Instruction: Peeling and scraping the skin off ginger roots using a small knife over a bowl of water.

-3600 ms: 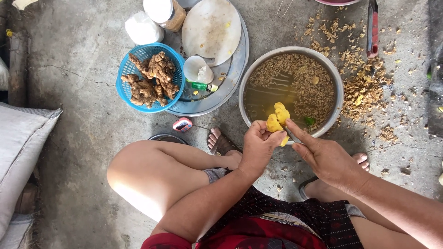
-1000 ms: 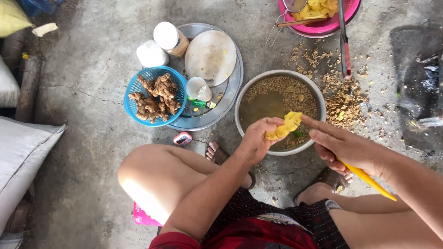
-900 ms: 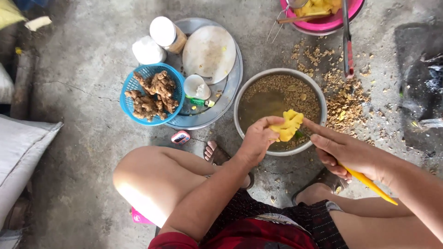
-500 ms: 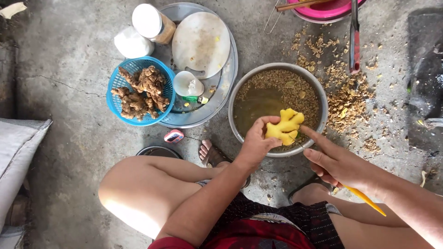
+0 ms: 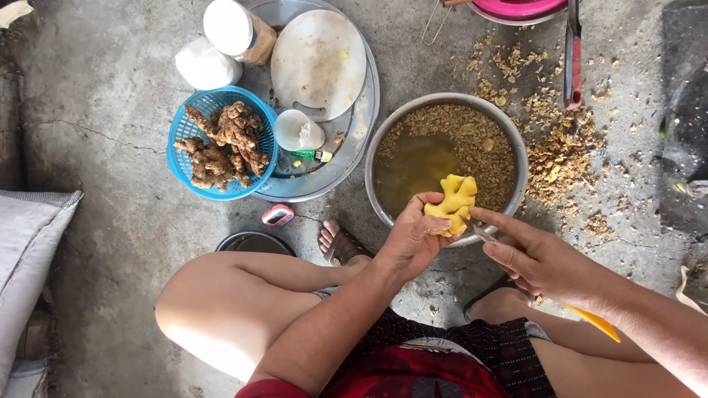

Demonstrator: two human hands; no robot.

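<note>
My left hand (image 5: 413,239) grips a peeled yellow ginger root (image 5: 452,204) over the near rim of a metal bowl (image 5: 376,147) that holds murky water and floating peelings. My right hand (image 5: 542,258) holds a yellow-handled peeler (image 5: 590,320), its metal blade end resting next to the root's lower right side, with my forefinger stretched along it. Both hands hover just above my knees.
A blue basket (image 5: 184,125) of unpeeled ginger sits at the left beside a round metal tray (image 5: 354,147) with a white board, cup and jars. Peel scraps (image 5: 557,147) litter the concrete right of the bowl, near a red-handled knife (image 5: 573,66) and a pink bowl (image 5: 516,9).
The ginger root has been turned in my left hand and stands more upright over the bowl's rim. My right hand has stayed close beside it with the peeler.
</note>
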